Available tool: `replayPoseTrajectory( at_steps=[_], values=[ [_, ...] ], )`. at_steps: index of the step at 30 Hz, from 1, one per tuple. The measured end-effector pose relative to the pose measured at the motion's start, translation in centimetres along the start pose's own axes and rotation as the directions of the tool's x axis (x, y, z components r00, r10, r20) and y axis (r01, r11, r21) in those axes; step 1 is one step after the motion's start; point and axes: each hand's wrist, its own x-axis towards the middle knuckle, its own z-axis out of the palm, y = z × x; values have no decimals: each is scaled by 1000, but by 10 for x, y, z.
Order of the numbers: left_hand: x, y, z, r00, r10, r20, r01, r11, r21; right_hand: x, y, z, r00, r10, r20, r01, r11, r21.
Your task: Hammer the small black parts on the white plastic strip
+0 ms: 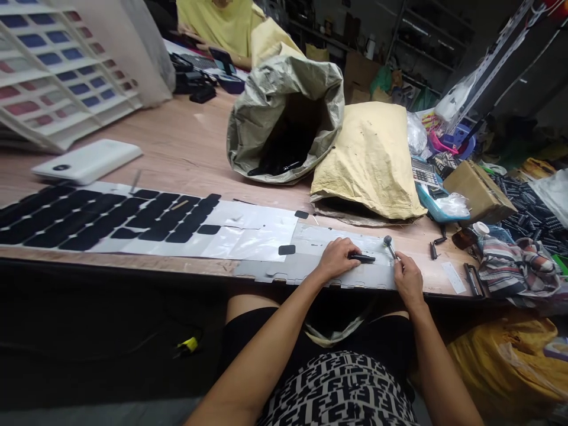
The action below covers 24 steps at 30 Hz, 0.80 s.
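My left hand (339, 258) rests low over a grey board (306, 267) at the table's front edge. Its fingers are closed on the end of a slim black piece (364, 258), which points right. My right hand (408, 279) grips the handle of a small metal tool with a round head (387, 241). That head is raised just beyond the black piece and apart from it; its exact kind cannot be made out. Left of my hands, a white sheet (248, 236) carries rows of black rounded pads (180, 228). One loose black pad (286, 249) lies at the sheet's right end.
Behind the board stand an open grey sack (248, 112) with dark pieces inside and a yellowish sack (368, 154). A white power bank (93, 161) lies left. Rightward are a cardboard box (479, 189), a crumpled cloth (506, 266) and many black parts (532, 213). A person in yellow (222, 23) sits opposite.
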Motion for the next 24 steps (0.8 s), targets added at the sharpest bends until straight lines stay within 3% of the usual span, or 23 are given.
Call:
replayPoseTrajectory(
  at_steps=[8, 15, 19, 24],
  values=[
    [-4, 3, -2, 1000, 2, -5, -2, 1000, -5, -24, -22, 21, 990, -107, -92, 57, 900, -432],
    [-4, 1, -3, 1000, 8, 20, -8, 1000, -27, -21, -20, 19, 992, -108, -66, 67, 892, -448],
    [-6, 4, -11, 982, 125, 140, -116, 991, -70, -21, -22, 17, 989, -125, -76, 75, 881, -467],
    [-21, 9, -25, 913, 265, 311, -255, 964, -74, -25, -21, 23, 985, -137, -100, 70, 866, -496]
  ],
)
